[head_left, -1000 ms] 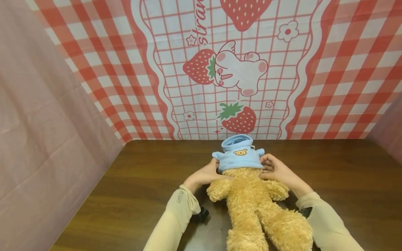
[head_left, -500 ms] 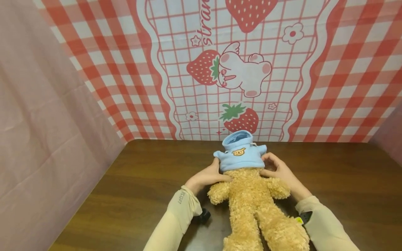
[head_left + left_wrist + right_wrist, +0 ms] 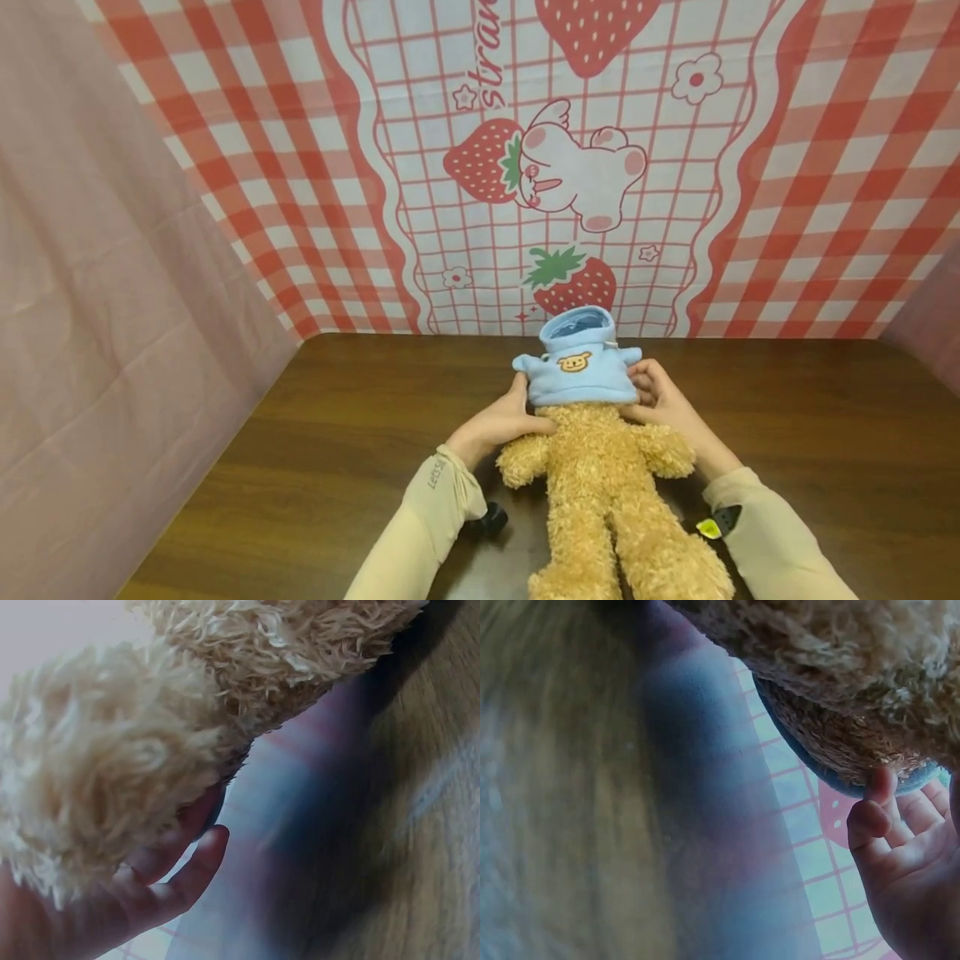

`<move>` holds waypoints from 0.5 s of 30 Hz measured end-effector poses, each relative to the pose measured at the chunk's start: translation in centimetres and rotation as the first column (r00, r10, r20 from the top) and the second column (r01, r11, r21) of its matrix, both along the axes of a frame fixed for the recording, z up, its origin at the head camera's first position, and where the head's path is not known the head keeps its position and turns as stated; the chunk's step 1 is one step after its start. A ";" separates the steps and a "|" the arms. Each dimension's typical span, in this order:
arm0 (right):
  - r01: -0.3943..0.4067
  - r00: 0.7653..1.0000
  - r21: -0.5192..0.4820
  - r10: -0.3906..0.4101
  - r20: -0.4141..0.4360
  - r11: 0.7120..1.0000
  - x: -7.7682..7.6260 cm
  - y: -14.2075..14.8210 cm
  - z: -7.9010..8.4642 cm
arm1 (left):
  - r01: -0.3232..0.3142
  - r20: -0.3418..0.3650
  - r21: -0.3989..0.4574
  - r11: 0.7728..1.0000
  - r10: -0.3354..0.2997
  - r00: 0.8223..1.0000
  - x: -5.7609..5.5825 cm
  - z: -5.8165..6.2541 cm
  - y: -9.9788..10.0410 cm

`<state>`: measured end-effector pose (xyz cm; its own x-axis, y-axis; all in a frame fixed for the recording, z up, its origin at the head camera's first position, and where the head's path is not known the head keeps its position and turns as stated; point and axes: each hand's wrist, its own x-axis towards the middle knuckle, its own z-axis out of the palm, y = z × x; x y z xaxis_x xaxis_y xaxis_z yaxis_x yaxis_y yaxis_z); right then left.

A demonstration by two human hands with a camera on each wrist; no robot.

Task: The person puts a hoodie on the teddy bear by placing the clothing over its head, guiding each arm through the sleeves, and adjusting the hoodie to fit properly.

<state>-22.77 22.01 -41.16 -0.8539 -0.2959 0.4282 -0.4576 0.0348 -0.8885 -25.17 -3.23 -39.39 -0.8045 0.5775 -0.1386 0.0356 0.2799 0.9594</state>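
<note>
A golden-brown teddy bear [image 3: 588,471] lies with its legs toward the person. A light-blue plush sweater [image 3: 581,382] with a small bear emblem covers the head, its neck opening facing away and its short sleeves sticking out. At the sweater's lower left side, my left hand [image 3: 501,421] grips the hem, the thumb lying across the bear's shoulder. My right hand [image 3: 663,410] holds the opposite hem with curled fingers. The right wrist view shows its fingertips right at the blue hem [image 3: 840,778]. Fur hides part of the left hand in the left wrist view.
Beneath is a dark brown wooden table [image 3: 300,467]. A red-checked strawberry cloth [image 3: 450,225] stands behind it, with a pink curtain [image 3: 135,317] at the left. A black wrist device [image 3: 491,521] shows by the left sleeve, and another device [image 3: 726,522] by the right.
The sweater's neck opening has risen slightly and turned more open to view. The right fingers have shifted along the hem, opening a little and then curling in again. The left hand barely moves.
</note>
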 end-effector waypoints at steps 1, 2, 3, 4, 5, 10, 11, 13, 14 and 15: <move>0.029 1.000 0.035 -0.029 -0.004 0.999 0.0 0.0 0.1 | -0.008 -0.003 0.011 1.000 0.008 1.000 0.0 0.0 0.1; 0.062 0.998 0.074 -0.062 -0.005 0.995 0.1 -0.1 0.2 | -0.015 -0.007 0.020 1.000 0.015 1.000 0.0 0.0 0.1; 0.102 0.995 0.113 -0.102 -0.005 0.988 0.2 -0.1 0.3 | -0.024 -0.012 0.033 0.999 0.024 1.000 0.1 0.1 0.2; 0.133 0.991 0.149 -0.135 0.002 0.980 0.3 -0.2 0.4 | -0.034 -0.020 0.044 0.998 0.035 0.999 0.1 0.1 0.3; 0.159 0.986 0.178 -0.164 0.010 0.971 0.4 -0.3 0.5 | -0.044 -0.029 0.057 0.997 0.045 0.999 0.1 0.2 0.4; 0.210 0.972 0.264 -0.230 0.045 0.941 0.7 -0.6 0.8 | -0.099 -0.066 0.070 0.993 0.104 0.992 0.2 0.4 0.6; 0.217 0.970 0.278 -0.239 0.047 0.936 0.8 -0.6 0.9 | -0.108 -0.072 0.068 0.992 0.113 0.991 0.3 0.4 0.7; 0.225 0.967 0.317 -0.251 0.043 0.922 0.8 -0.6 1.0 | -0.127 -0.086 0.062 0.990 0.132 0.988 0.3 0.4 0.8; 0.225 0.966 0.337 -0.255 0.048 0.914 0.8 -0.5 1.1 | -0.136 -0.096 0.056 0.989 0.141 0.985 0.4 0.3 0.8; 0.220 0.966 0.357 -0.255 0.052 0.908 0.8 -0.4 1.1 | -0.144 -0.107 0.049 0.988 0.149 0.983 0.4 0.4 0.9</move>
